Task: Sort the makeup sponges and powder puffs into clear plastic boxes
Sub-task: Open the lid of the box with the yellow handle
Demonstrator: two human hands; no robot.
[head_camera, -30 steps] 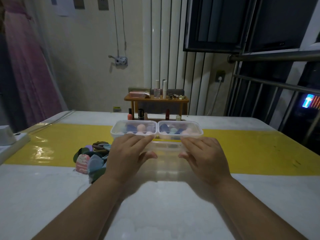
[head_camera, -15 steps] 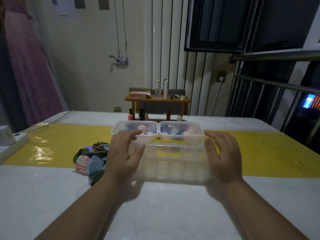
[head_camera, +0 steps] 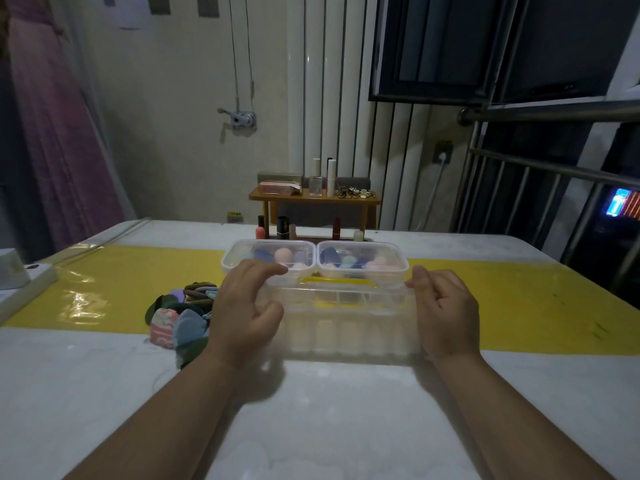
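I logged the table point(head_camera: 329, 410) as white, with a glossy yellow band point(head_camera: 121, 271) running across it from left to right. The large clear box point(head_camera: 346, 317), with a yellow handle point(head_camera: 337, 281) on its far side, lay across the near edge of that band at the centre. The left hand point(head_camera: 247, 306) was curled round the left end of the box, thumb on the near side and fingers over the top. The right hand point(head_camera: 445, 306) sat against the right end with fingers curled; I could not tell whether it actually held the box. Two small boxes point(head_camera: 270, 259) stood side by side just behind, touching each other, each holding sponges point(head_camera: 284, 254). A pile of puffs point(head_camera: 180, 317) lay just left of the left hand. A wooden shelf point(head_camera: 313, 200) with bottles stood at the far edge of the table. A pink curtain point(head_camera: 52, 133) hung at the left, and a dark window point(head_camera: 450, 46) and metal rail point(head_camera: 554, 112) were at the right.
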